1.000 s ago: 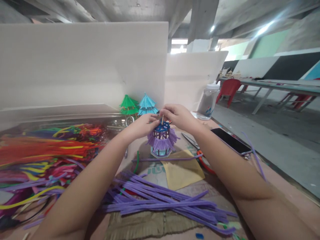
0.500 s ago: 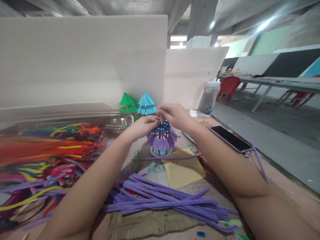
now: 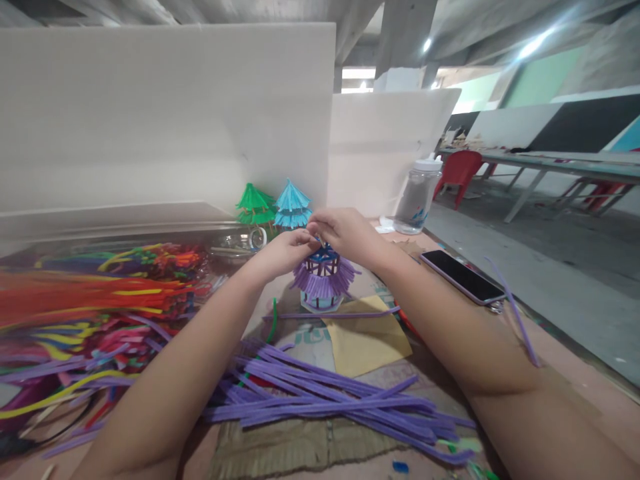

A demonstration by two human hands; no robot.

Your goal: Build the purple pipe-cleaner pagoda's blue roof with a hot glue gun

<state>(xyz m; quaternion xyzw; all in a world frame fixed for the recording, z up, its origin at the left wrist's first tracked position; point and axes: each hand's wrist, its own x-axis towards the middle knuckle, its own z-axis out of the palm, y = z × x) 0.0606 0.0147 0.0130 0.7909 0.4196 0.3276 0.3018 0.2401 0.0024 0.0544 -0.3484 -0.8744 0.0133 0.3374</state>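
A small tower model (image 3: 323, 283) with a purple pipe-cleaner skirt and a blue top frame stands upright on the cardboard. My left hand (image 3: 295, 248) is at the left of its top, fingertips pinched together at the blue frame. My right hand (image 3: 340, 230) arches over the top from the right, fingers bent and closed near the left fingertips. Whatever lies between the fingers is too small or hidden to name. Purple pipe cleaners (image 3: 340, 400) lie in a loose pile in front, and a yellow paper square (image 3: 370, 340) lies just before the tower.
Green (image 3: 255, 205) and light blue (image 3: 292, 203) roofed models stand behind. Colourful pipe cleaners (image 3: 100, 293) fill the left side. At the right are a water bottle (image 3: 417, 197) and a phone (image 3: 463, 276). A white board (image 3: 165, 120) rises at the back.
My right hand has shifted slightly left and lower over the tower's top, covering more of it. My left hand stays at the blue frame almost unmoved.
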